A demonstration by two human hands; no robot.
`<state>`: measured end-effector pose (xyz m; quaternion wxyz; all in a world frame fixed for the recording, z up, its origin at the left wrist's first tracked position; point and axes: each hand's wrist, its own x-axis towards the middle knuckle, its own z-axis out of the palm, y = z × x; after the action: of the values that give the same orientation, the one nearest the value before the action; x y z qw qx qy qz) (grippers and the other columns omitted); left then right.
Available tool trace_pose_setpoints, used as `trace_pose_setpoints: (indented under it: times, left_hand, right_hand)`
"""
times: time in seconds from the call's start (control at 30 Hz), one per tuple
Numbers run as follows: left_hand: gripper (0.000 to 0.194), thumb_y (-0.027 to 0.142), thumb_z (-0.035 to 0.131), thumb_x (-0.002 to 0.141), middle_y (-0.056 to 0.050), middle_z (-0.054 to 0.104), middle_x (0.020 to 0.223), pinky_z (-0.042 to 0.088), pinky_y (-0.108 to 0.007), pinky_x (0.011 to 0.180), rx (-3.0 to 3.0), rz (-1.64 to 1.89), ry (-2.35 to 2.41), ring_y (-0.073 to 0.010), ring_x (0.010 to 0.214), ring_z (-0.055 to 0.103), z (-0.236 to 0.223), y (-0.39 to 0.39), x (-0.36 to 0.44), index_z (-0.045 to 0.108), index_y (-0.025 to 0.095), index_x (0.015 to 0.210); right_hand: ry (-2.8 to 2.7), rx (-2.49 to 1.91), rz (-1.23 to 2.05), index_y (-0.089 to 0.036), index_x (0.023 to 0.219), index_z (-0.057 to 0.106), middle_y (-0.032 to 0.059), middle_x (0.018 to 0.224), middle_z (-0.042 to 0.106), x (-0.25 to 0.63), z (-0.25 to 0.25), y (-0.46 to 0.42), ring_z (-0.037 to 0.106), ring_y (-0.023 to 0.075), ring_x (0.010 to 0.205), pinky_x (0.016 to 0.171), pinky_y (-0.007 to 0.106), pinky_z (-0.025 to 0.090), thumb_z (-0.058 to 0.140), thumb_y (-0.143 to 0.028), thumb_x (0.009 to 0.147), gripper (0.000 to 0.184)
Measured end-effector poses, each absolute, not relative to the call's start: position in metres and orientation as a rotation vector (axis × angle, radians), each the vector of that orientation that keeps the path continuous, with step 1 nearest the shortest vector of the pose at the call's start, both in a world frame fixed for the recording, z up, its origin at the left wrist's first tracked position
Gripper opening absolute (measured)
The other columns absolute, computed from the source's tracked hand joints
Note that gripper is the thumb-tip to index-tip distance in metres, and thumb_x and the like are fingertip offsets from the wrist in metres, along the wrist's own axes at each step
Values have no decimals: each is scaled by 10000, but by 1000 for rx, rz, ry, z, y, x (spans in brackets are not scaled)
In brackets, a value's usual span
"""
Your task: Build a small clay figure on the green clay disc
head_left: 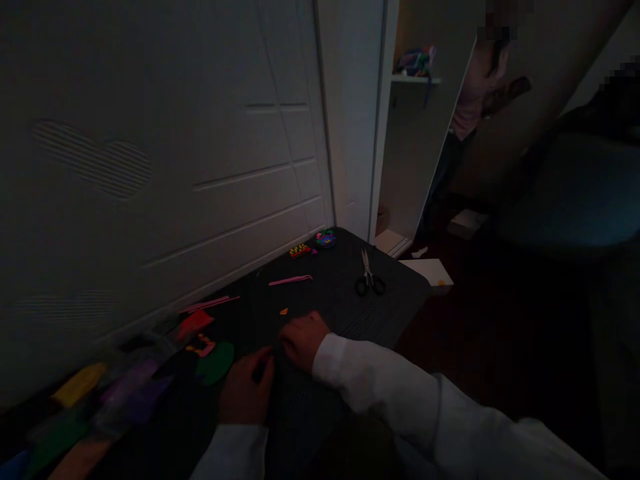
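Over the dark table, my left hand [246, 390] has thumb and fingertips pinched together; anything between them is too dark to make out. Close to its right, my right hand [304, 339] is curled closed, its fingertips turned toward the left hand and mostly hidden. A small orange piece [283, 311] lies just beyond the right hand. Beside my left hand are a green disc [215, 363], a pink and yellow shaped piece [203, 345] and a red-orange piece [196, 323]. Pink strips [290, 281] lie farther back, and black-handled scissors [368, 277] rest to the right.
Coloured packets [143, 393] crowd the table's left side. Small decorated pieces [326, 239] sit at the far corner, near the white panelled wall [225, 133]. A white box [430, 272] is beyond the right edge. Another person [473, 100] stands by the open cabinet [415, 147].
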<state>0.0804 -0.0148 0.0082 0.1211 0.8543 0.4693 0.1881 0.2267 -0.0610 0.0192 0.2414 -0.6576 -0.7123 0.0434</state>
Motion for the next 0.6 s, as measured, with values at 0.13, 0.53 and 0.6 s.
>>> trace_pose_setpoints:
  times: [0.13, 0.53, 0.6]
  left_hand:
    - [307, 376, 413, 694, -27, 596, 850, 414, -292, 714, 2490, 540, 1324, -171, 815, 526, 8, -14, 76, 566, 197, 890]
    - [247, 345, 420, 711, -31, 597, 834, 407, -304, 744, 2470, 609, 1297, -163, 809, 518, 5, -17, 77, 580, 190, 818]
    - [244, 346, 424, 709, -33, 598, 827, 409, -304, 738, 2469, 621, 1299, -164, 800, 519, 4, -17, 77, 581, 188, 808]
  right_hand:
    - [-1909, -1857, 113, -225, 904, 488, 22, 896, 557, 228, 17, -61, 480, 160, 864, 732, 344, 267, 361, -284, 775, 190]
    - [-1943, -1826, 195, -218, 915, 476, 15, 914, 561, 227, 24, -64, 471, 143, 888, 747, 317, 238, 396, -275, 773, 173]
    - [-1941, -1823, 208, -214, 887, 481, 9, 885, 574, 227, 24, -64, 483, 142, 869, 746, 318, 231, 402, -300, 774, 163]
